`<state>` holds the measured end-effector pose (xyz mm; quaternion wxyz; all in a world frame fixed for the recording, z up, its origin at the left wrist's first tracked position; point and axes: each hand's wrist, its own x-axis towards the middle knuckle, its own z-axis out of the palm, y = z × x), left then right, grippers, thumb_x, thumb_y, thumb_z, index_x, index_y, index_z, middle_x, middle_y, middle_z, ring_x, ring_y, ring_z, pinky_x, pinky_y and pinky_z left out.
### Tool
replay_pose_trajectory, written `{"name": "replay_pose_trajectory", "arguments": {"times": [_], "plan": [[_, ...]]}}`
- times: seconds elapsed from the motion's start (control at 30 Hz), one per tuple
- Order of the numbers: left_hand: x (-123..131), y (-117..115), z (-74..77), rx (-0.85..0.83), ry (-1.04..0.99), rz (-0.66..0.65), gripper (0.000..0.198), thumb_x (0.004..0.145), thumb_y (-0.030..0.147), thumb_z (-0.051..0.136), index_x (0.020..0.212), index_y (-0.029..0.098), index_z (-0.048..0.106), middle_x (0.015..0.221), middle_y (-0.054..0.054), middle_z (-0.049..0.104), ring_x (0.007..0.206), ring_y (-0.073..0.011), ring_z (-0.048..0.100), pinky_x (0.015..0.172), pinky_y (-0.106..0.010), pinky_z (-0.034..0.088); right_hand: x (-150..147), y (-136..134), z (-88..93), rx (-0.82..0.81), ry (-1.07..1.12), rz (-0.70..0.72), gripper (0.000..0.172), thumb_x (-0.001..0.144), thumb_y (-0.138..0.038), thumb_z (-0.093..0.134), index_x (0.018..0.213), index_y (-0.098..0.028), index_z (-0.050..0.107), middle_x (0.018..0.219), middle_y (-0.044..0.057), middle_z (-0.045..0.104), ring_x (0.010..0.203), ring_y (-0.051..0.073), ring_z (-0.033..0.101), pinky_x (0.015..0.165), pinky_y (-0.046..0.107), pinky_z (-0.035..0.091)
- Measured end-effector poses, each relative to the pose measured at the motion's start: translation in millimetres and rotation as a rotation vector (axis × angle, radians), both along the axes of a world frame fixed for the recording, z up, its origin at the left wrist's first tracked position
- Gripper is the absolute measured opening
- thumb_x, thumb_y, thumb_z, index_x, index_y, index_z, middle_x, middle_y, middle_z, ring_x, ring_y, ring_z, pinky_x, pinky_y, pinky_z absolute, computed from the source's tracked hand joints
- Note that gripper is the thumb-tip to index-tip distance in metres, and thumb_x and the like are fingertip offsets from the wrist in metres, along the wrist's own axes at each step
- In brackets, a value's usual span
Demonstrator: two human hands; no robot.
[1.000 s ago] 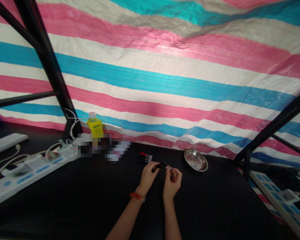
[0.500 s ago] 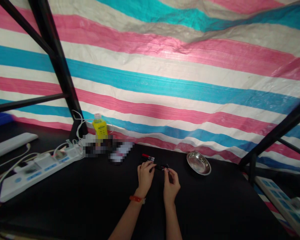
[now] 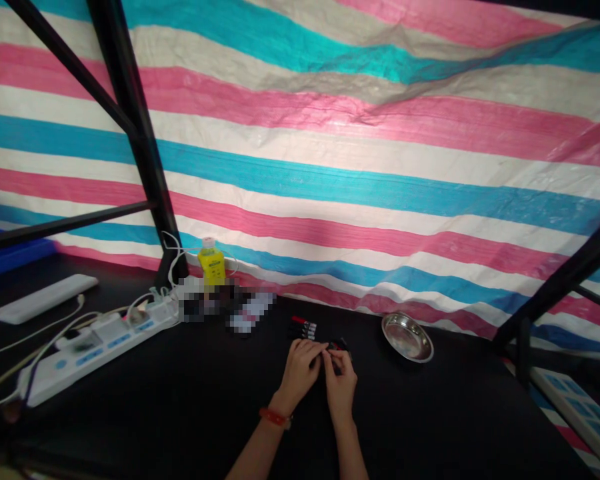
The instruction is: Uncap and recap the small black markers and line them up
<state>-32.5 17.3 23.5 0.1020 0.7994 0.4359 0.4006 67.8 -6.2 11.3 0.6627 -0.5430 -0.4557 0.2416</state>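
The grip of the left hand (image 3: pixel 303 368) is pressed together, fingertips curled down onto a small black piece (image 3: pixel 338 346). The grip of the right hand (image 3: pixel 341 385) pinches the same piece from the other side. The two sets of fingertips now touch. Half a second ago a gap showed between the hands, with the piece held across it; a second ago they stood further apart and higher off the table (image 3: pixel 155 413). The piece is too small and dark to tell its make, though a speck of red shows on it.

As a judgement, the handling has gone from holding the piece out to close work on it, low over the cloth.

An orange wristband (image 3: pixel 275 417) sits on the left wrist. Just beyond the hands lie a few markers (image 3: pixel 304 327), untouched. A steel dish (image 3: pixel 407 337) stands near on the right, and well off to the left are a yellow bottle (image 3: pixel 211 263) and a white power strip (image 3: pixel 97 341). A striped tarp (image 3: pixel 330 167) hangs behind. The view has also tipped, so everything sits lower in the picture.
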Motion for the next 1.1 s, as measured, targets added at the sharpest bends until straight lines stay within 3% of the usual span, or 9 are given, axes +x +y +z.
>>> {"name": "replay_pose_trajectory", "arguments": {"times": [0.2,0.4,0.5,0.63,0.73,1.1], "plan": [[-5,0,0.0,0.005,0.021,0.086,0.030,0.080,0.013,0.049,0.103,0.026,0.064,0.101,-0.005,0.066,0.099,-0.0218,0.055,0.090,-0.044,0.036,7,2,-5.8,-0.039,-0.073,0.104,0.025,0.075,-0.041,0.062,0.078,-0.017,0.062,0.074,0.003,0.065,0.070,0.016,0.062,0.067,0.027,0.049],[-6,0,-1.5,-0.019,-0.006,-0.005,0.042,0.080,0.010,0.045,0.117,0.024,0.056,0.098,-0.004,0.067,0.090,-0.0172,0.059,0.087,-0.038,0.040,8,3,-6.9,-0.014,-0.130,0.057,0.022,0.076,-0.038,0.061,0.080,-0.018,0.067,0.079,0.004,0.063,0.072,0.017,0.061,0.068,0.027,0.050],[-8,3,-4.6,0.000,-0.009,0.078,0.039,0.080,0.008,0.044,0.111,0.026,0.060,0.098,-0.004,0.067,0.092,-0.0181,0.058,0.089,-0.040,0.039,10,4,-7.7,0.008,-0.174,0.050,0.022,0.078,-0.038,0.060,0.085,-0.019,0.070,0.083,0.006,0.064,0.076,0.018,0.062,0.072,0.030,0.050],[-19,10,-10.9,-0.002,0.028,0.302,0.035,0.074,0.004,0.047,0.090,0.028,0.068,0.101,-0.003,0.066,0.103,-0.0235,0.054,0.094,-0.048,0.031,12,5,-12.7,0.007,-0.228,-0.014,0.024,0.078,-0.039,0.059,0.089,-0.021,0.071,0.085,0.007,0.065,0.080,0.020,0.062,0.073,0.032,0.050],[-28,16,-16.2,-0.026,0.032,0.425,0.036,0.072,0.003,0.048,0.086,0.029,0.069,0.107,-0.004,0.064,0.108,-0.0256,0.051,0.095,-0.050,0.029,15,7,-17.3,-0.012,-0.245,-0.073,0.025,0.078,-0.041,0.059,0.088,-0.021,0.071,0.087,0.008,0.065,0.082,0.021,0.062,0.076,0.033,0.049],[-25,14,-18.3,-0.067,0.085,0.432,0.034,0.075,0.008,0.049,0.097,0.027,0.067,0.106,-0.005,0.064,0.105,-0.0261,0.051,0.090,-0.047,0.032,23,8,-26.4,-0.079,-0.285,-0.185,0.023,0.077,-0.035,0.055,0.087,-0.021,0.070,0.086,0.008,0.065,0.086,0.023,0.057,0.080,0.035,0.043]]}}
